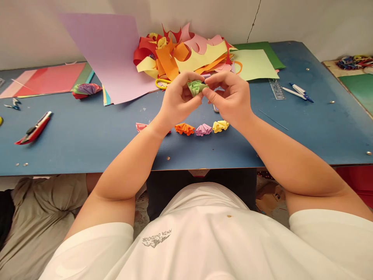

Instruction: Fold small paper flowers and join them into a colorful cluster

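A small light-green pleated paper piece (194, 88) with curled edges is held up above the table. My left hand (178, 99) is closed around its left side, fingers and thumb pinching it. At its right edge, my right hand (233, 95) pinches with thumb and forefinger. Below, in a row on the table, lie similar pleated pieces: orange (184, 129), purple (203, 130) and yellow (220, 126). A pink-red one (141, 127) is partly hidden by my left forearm.
Behind my hands is a heap of coloured paper scraps (192, 50) with yellow-handled scissors (162, 83). A large purple sheet (113, 58) stands left of it. A red utility knife (35, 128) lies at left, pens (298, 92) at right. Someone's trousers (52, 210) show lower left.
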The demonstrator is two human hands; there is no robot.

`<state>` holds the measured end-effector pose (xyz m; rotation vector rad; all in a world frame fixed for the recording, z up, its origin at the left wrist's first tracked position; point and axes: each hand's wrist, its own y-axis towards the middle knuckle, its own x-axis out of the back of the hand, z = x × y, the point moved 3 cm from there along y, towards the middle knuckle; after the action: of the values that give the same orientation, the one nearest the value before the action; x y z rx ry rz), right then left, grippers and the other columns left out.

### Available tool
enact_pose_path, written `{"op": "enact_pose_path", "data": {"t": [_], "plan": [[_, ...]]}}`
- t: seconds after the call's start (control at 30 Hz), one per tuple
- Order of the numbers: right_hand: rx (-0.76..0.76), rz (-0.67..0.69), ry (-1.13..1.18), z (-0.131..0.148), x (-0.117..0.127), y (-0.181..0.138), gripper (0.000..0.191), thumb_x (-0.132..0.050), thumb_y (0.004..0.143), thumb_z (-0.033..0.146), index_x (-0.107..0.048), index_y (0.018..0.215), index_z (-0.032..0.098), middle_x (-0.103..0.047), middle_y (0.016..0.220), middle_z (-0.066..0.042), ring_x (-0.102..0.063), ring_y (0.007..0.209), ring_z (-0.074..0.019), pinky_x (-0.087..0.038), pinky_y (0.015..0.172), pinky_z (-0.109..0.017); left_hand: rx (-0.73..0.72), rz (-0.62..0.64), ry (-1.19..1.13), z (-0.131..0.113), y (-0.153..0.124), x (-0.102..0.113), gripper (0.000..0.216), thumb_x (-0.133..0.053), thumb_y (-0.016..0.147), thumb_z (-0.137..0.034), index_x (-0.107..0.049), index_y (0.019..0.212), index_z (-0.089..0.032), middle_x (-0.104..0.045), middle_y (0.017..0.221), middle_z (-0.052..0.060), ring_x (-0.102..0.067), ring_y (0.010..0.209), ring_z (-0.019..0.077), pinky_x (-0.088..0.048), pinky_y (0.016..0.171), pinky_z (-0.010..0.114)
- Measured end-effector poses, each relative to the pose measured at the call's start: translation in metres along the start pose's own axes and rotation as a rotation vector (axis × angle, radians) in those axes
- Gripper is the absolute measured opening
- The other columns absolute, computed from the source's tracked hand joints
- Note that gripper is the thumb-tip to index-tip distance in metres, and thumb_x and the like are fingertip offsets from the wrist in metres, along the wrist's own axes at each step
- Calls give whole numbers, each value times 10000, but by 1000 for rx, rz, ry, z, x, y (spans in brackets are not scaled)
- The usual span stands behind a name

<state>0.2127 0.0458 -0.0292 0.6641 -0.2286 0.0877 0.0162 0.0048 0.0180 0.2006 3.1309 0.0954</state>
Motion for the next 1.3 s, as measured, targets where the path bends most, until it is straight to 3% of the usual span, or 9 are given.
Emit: {"op": "enact_pose_path", "data": {"t": [0.17,0.33,0.47,0.73,0.83,0.9,0.97,1.1,1.3], "plan": [[-58,-5,-73,12,2,-1,537,-830,1190,857,-866,1198,321,-892,1178,-74,-888,1070,-277,-834,956,-467,50,3,-63,2,-1,1,536,-1026,954,-209,-818,1426,-353,-862,1255,25,-903,1518,323,-761,1237,407],[-18,0,-85,13,4,2,494,-885,1157,842,-881,1202,350,-886,1193,-92,-895,1150,-338,-847,982,-542,78,-7,-49,1,-1,2,422,-955,986,-195,-817,1357,-340,-835,1237,12,-891,1544,323,-740,1242,409],[23,-10,-44,7,4,3,489,-910,1136,844,-875,1269,375,-886,1218,-91,-887,1158,-331,-852,1015,-554,42,-27,-24,2,2,4,359,-984,997,-227,-798,1295,-303,-818,1224,24,-864,1587,365,-728,1253,447],[-87,10,-39,15,-1,-3,589,-944,1083,904,-833,1263,354,-848,1151,-56,-867,1108,-289,-827,933,-460,-137,-6,183,0,0,6,247,-980,994,-236,-809,1156,-309,-852,1345,32,-809,1595,306,-724,1212,365],[-115,19,-27,18,-3,-4,602,-942,1073,920,-827,1200,343,-822,1046,-42,-837,997,-273,-813,901,-465,-244,29,251,-1,0,7,210,-949,1021,-193,-800,1134,-289,-843,1271,32,-818,1428,236,-691,1129,310],[-82,13,-22,16,-3,-4,616,-897,1092,946,-821,1188,342,-807,1024,-39,-823,966,-267,-805,891,-470,-341,54,274,2,3,8,177,-925,1040,-205,-780,1110,-279,-817,1202,28,-804,1221,177,-667,1016,290],[-9,4,-33,11,-2,-2,653,-834,1110,987,-820,1208,341,-796,1018,-34,-821,966,-263,-806,918,-481,-374,80,304,15,15,10,133,-889,1107,-323,-778,1178,-303,-799,1213,42,-836,1223,208,-698,1056,355],[149,0,-57,3,1,1,730,-711,1135,1051,-823,1257,340,-803,1044,-30,-833,994,-262,-818,1007,-518,-692,118,313,46,47,15,259,-839,1153,-553,-720,1213,-330,-754,1089,34,-845,1032,218,-707,847,387],[181,22,-53,-3,-1,0,659,-732,1167,994,-835,1330,363,-856,1131,-41,-874,1072,-276,-844,1045,-535,-846,-23,407,64,61,18,291,-710,1213,-631,-667,1232,-344,-693,1027,30,-716,815,165,-591,692,353]]}}
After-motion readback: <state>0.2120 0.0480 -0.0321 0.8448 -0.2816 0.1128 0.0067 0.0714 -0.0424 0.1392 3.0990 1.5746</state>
